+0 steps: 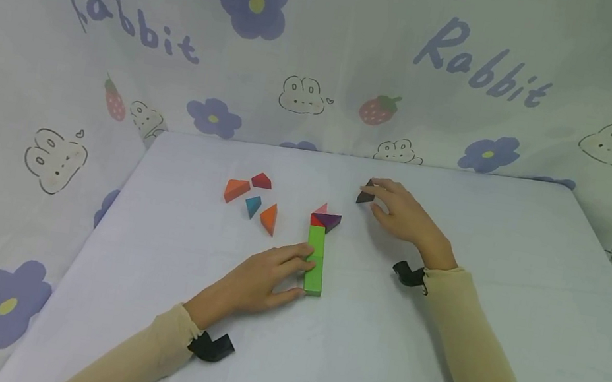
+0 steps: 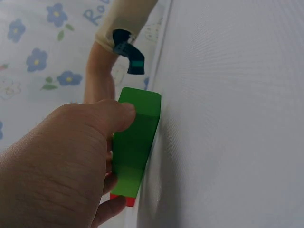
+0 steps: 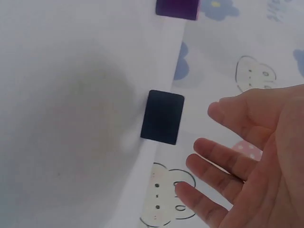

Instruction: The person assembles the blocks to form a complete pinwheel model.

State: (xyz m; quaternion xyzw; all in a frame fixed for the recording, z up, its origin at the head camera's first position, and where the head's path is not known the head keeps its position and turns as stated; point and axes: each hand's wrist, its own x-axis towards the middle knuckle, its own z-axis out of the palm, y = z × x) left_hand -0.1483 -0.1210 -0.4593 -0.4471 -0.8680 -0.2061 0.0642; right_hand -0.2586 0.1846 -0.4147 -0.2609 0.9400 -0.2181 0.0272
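Observation:
Two green blocks [image 1: 312, 275] lie end to end in a line in the head view. My left hand [image 1: 268, 276] rests against their left side with fingers loosely extended. Its thumb touches the near green block [image 2: 137, 137] in the left wrist view. At the far end of the line sit a red block [image 1: 316, 220], a purple triangular block [image 1: 328, 221] and a pink piece [image 1: 322, 208]. My right hand [image 1: 401, 213] hovers beside a dark triangular block [image 1: 364, 196]. In the right wrist view, its spread fingers stand apart from the dark block [image 3: 163, 117].
Left of the line lie two orange blocks [image 1: 236, 190], a red block [image 1: 262, 181] and a blue block [image 1: 253, 206]. They rest on a white-covered table [image 1: 160, 275]. A patterned cloth [image 1: 339, 56] hangs behind it.

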